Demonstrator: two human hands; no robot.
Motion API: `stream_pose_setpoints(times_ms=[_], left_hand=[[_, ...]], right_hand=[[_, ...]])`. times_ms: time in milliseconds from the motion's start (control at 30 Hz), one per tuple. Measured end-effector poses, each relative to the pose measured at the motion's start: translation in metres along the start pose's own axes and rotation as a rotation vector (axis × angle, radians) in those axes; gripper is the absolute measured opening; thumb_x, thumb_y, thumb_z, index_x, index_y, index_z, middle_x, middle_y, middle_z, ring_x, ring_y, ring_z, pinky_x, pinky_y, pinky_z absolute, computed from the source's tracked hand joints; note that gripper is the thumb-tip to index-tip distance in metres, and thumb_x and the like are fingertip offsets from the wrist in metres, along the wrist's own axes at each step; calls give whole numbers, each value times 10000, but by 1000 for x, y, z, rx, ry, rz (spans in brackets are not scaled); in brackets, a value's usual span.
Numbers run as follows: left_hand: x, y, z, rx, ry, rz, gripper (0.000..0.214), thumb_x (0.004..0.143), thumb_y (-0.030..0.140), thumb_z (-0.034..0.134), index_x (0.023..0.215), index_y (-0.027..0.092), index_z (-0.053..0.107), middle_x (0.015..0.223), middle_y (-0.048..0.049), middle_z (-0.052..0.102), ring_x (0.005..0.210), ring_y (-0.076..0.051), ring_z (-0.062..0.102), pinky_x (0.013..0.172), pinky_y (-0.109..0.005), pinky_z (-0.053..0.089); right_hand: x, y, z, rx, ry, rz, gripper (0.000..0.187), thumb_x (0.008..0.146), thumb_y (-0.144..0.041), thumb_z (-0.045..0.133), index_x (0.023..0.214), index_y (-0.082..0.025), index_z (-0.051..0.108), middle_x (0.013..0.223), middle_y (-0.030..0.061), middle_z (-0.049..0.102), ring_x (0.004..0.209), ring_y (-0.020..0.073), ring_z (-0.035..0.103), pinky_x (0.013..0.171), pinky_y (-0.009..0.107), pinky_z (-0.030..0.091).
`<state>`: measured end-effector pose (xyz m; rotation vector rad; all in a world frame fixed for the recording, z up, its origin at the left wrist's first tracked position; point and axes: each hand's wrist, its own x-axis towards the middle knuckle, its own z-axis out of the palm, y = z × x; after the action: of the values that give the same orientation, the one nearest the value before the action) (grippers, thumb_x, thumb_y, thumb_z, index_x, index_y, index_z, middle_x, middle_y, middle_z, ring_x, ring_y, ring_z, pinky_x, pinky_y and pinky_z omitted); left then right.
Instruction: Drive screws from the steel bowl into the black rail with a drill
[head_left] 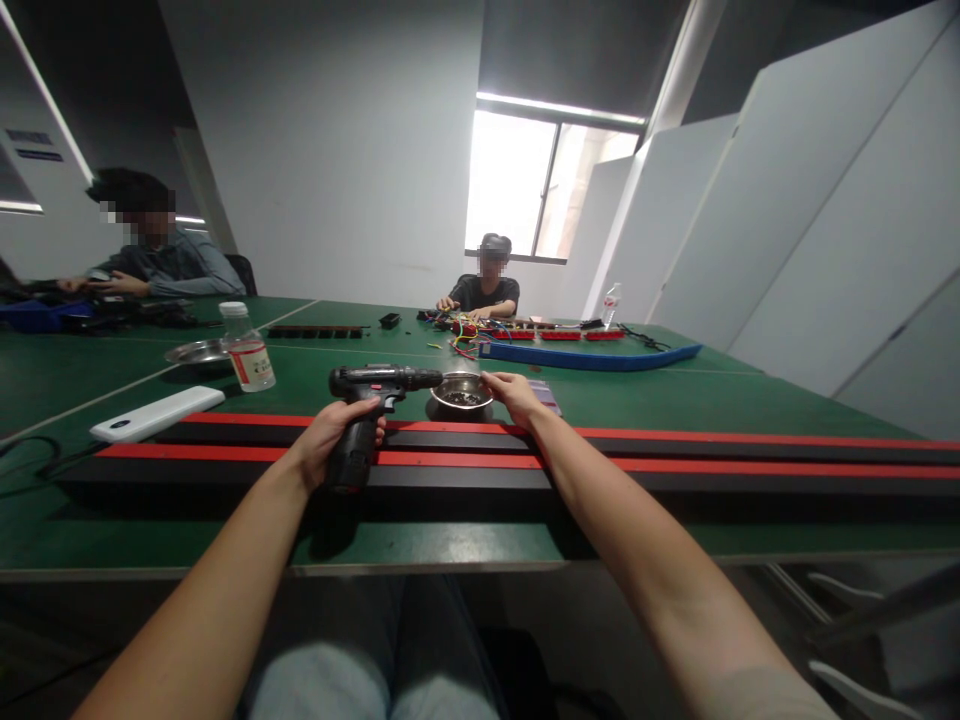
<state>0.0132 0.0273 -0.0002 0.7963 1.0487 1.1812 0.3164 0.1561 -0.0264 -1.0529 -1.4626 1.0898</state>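
My left hand (330, 440) is wrapped round the grip of a black cordless screwdriver (379, 382), whose barrel points right toward a small metal bowl (461, 393). Dark small parts lie in the bowl. My right hand (514, 392) rests at the bowl's right rim, its fingers touching the edge. Both hands are above a long black and red strip (675, 465) that runs across the green table (450, 545) in front of me.
A white power bank (157, 413), a plastic water bottle (247, 347) and a metal plate (196, 352) stand to the left. Further back lie a blue strip (592, 357), red strips and loose wires. Two other people sit at the table, far left and far middle.
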Motion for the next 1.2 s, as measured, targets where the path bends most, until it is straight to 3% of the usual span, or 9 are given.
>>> stream_pose_setpoints(times_ms=[267,800,1000,1100,1200], left_hand=[[-2,0,1,3,-28,-23,153,851,230,734,841,85,689,700,-105,717,548,-159,693,513,-232,583],[-1,0,-2,39,-34,-26,170,845,240,745,859,80,689,713,-101,712,546,-157,689,501,-235,579],[-5,-1,0,77,-28,38,189,815,253,772,851,91,682,716,-99,709,565,-159,681,525,-246,578],[-10,-2,2,127,-36,82,221,799,291,785,836,98,684,721,-86,703,569,-155,667,533,-253,567],[-13,0,5,271,-68,117,291,790,377,783,818,103,692,712,-80,697,571,-164,654,522,-260,544]], right_hand=[[-2,-2,0,-95,-24,-27,429,830,-583,691,805,-155,682,732,27,682,688,129,557,664,239,432],[2,2,0,-165,-49,-46,444,822,-610,682,807,-166,688,759,36,673,717,140,564,687,248,441],[1,1,2,-137,-78,-52,380,841,-534,696,772,-160,684,736,32,668,695,139,561,683,261,439],[5,4,-1,-90,24,-27,326,850,-475,699,771,-159,683,729,34,677,684,138,564,655,250,430],[13,6,-10,39,271,76,252,870,-399,690,781,-165,666,754,27,691,653,115,562,612,226,407]])
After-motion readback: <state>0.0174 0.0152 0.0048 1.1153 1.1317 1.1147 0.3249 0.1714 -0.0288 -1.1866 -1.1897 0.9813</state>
